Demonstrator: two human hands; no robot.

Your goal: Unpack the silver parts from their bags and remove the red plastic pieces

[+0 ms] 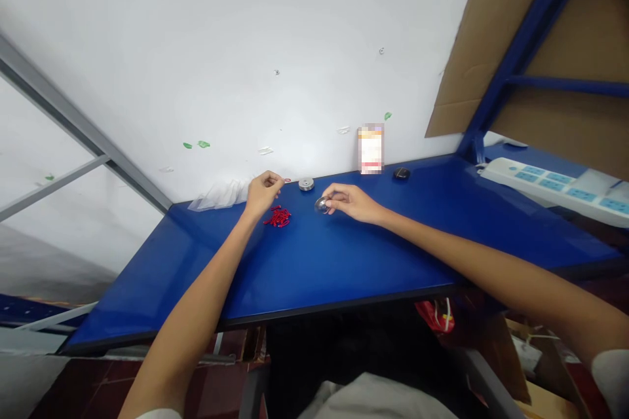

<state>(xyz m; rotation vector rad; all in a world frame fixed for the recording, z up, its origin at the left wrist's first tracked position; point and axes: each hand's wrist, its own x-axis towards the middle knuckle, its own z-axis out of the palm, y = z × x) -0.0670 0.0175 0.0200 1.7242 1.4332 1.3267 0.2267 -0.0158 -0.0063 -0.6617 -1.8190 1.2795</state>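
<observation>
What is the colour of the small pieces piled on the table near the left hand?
The small pieces are red; the head view shows them best.

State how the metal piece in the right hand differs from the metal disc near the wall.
The held piece is pinched in the right hand, while the disc rests untouched on the blue table. The held piece is tilted; the disc lies flat. The held piece looks domed with a thin rim, whereas the disc shows a thicker side. Both look round and silvery.
</observation>
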